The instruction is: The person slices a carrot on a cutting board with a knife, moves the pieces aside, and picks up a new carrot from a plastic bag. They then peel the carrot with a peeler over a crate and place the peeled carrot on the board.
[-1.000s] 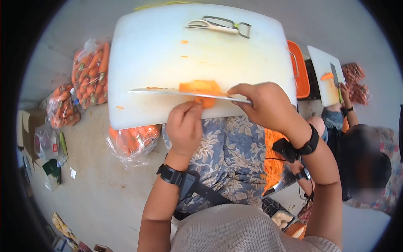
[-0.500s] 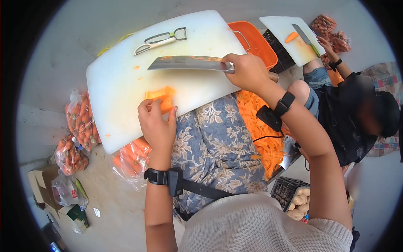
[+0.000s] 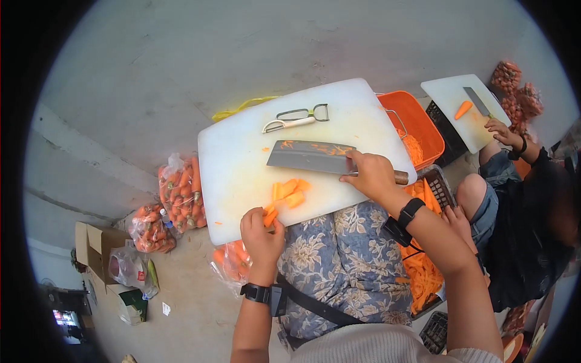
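My right hand (image 3: 376,174) grips a cleaver (image 3: 310,158) where blade meets wooden handle. Its broad blade lies nearly flat over the white cutting board (image 3: 236,157), with orange shreds stuck to it. At the board's near edge, my left hand (image 3: 260,239) pinches a carrot piece (image 3: 270,216) between its fingers. Beside that, several cut carrot pieces (image 3: 292,193) lie loose on the board. Behind the blade rest a dark-framed peeler (image 3: 319,112) and a white-handled peeler (image 3: 290,123).
Bagged carrots (image 3: 181,196) stand left of the board. An orange bin (image 3: 417,124) and a crate of carrot shavings (image 3: 423,275) are to the right. Another person (image 3: 520,236) sits there, one hand near a knife (image 3: 478,101) on a second board (image 3: 463,130).
My view has shifted, so the scene sits further right and lower. The cleaver's blade has turned flatter, showing its side. The carrot pieces have spread apart, one now in my left fingers.
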A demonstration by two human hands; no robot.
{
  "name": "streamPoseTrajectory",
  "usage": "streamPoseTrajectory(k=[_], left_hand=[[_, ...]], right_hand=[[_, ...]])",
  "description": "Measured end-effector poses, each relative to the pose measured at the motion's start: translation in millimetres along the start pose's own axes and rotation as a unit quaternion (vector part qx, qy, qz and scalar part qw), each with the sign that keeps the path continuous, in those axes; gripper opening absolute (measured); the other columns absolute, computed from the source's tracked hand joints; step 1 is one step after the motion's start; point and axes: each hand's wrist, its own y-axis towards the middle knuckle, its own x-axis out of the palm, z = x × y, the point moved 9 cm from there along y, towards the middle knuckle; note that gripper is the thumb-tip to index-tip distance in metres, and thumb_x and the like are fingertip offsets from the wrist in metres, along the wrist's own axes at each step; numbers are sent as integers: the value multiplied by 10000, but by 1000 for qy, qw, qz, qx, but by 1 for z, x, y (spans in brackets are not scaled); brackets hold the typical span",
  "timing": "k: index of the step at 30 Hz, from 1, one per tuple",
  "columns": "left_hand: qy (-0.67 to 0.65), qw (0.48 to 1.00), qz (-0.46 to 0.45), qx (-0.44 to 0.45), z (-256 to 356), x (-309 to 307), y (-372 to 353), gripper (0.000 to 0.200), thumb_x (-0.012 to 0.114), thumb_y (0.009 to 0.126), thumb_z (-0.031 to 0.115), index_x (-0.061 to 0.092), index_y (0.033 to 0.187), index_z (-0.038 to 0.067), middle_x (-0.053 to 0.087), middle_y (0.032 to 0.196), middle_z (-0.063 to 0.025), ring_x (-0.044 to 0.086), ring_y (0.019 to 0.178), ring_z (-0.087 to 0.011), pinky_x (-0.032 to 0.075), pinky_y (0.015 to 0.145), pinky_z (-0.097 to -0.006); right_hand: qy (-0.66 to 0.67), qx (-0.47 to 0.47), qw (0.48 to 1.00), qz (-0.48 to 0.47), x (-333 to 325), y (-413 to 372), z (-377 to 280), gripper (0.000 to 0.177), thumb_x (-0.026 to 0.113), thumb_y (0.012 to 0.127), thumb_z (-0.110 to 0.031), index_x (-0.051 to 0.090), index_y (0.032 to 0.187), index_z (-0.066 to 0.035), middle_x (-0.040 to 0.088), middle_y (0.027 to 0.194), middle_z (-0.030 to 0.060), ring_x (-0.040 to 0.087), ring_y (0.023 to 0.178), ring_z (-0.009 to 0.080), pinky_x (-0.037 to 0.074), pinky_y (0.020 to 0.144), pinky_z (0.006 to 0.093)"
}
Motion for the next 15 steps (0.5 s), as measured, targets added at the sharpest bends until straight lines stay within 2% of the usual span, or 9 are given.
streamPoseTrajectory(k=[2,3,5,10,12,14,15], left_hand=[[-7,999,-6,-44,-21,1,4,246,663,711,40,575,935,-13,578,955,-153,587,874,-304,537,686,-348],[-2,999,-3,-50,-26,2,8,246,663,711,40,575,935,-13,578,955,-153,587,874,-304,537,686,-348],[-23,998,2,-61,-37,4,16,240,657,724,31,578,944,-17,577,944,-147,595,841,-276,561,617,-308],[-15,997,7,-72,-50,15,42,236,648,751,21,586,975,-18,584,942,-139,606,861,-274,577,650,-302],[-60,993,-54,-89,-53,28,50,291,660,766,38,591,1045,-8,594,989,-149,614,912,-274,577,671,-304],[-81,990,-80,-83,-51,32,55,327,668,774,50,588,1088,3,597,1020,-151,613,940,-273,573,691,-310],[-103,985,-113,-74,-49,35,55,364,676,782,62,584,1131,14,601,1052,-152,612,968,-272,569,711,-315]], right_hand=[[-4,-12,1000,-26,7,7,-4,482,804,662,-360,642,1021,-83,658,785,106,641,735,297,501,687,383],[-2,-20,999,-29,7,10,-7,482,804,662,-360,642,1021,-83,658,785,106,641,735,297,501,687,383],[2,-40,999,-18,3,17,-15,515,805,661,-369,653,1060,-80,645,875,106,624,860,292,499,747,377],[-45,-71,996,-15,2,52,-29,393,760,728,-297,670,1025,-56,620,935,117,575,975,285,495,805,390],[-41,-70,997,-4,3,74,-33,341,737,757,-258,675,1022,-53,620,943,113,565,991,279,495,821,393],[-1,-69,997,43,5,96,-35,257,644,817,-131,658,1060,-49,626,1034,122,569,1013,300,476,869,399],[0,-75,997,38,12,106,-37,257,644,817,-131,658,1060,-49,626,1034,122,569,1013,300,476,869,399]])
